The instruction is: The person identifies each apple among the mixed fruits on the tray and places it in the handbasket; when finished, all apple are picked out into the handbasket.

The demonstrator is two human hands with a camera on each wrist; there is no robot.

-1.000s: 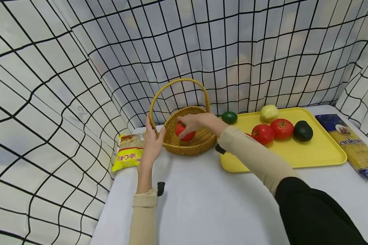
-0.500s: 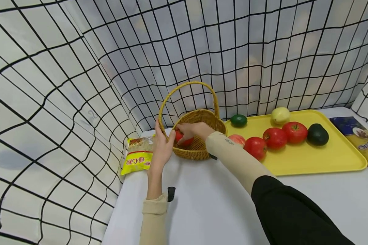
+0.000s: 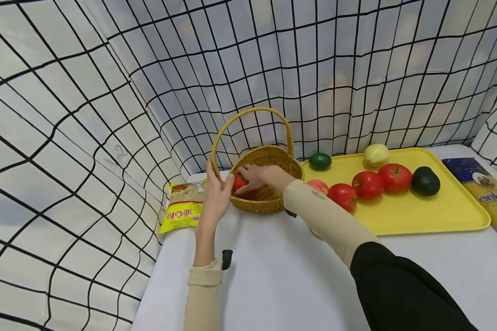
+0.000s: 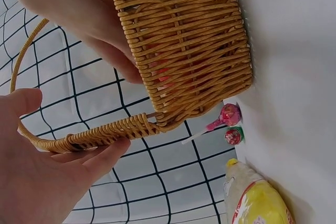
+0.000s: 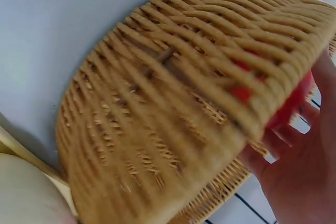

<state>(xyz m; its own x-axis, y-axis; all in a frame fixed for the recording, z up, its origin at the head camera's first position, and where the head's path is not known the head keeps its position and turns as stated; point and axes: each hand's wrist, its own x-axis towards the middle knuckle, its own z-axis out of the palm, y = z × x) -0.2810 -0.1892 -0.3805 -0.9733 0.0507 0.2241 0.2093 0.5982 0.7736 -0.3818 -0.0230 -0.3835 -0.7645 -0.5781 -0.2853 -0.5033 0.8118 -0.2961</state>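
Centre of the frame, head view: wicker basket (image 3: 261, 207) on white worktop (image 3: 281, 266), arched handle (image 3: 261, 109) up. Left hand (image 3: 217, 197) is on the handle's left foot, thumb on one side, fingers round the other; left wrist view shows the fingers against the wicker, so it's holding the basket there. Right hand (image 3: 261, 177) reaches in over the rim from the right, fingers curled on a red fruit (image 3: 239, 183) that sits inside, left part of the basket, partly covered by the hand. Right wrist view: red shows through the weave, same hand at lower right.

Left of the basket, behind the left hand: yellow bag (image 3: 184, 207), red print. Left wrist view also has two lollipops (image 4: 230, 114) on the worktop, between basket and bag.

Right half: yellow tray (image 3: 430, 216). On it, three red fruits (image 3: 368, 185) in a slanting row, pinkish fruit (image 3: 318, 186) partly behind the beige sleeve (image 3: 323, 211), pale fruit (image 3: 376, 155) at the back edge, avocado (image 3: 425, 181) right of the row. Small green fruit (image 3: 320, 161) at the tray's upper left corner. Far right, beside the tray: blue and yellow packet (image 3: 486, 195). Black net (image 3: 335, 56) across the top and left.
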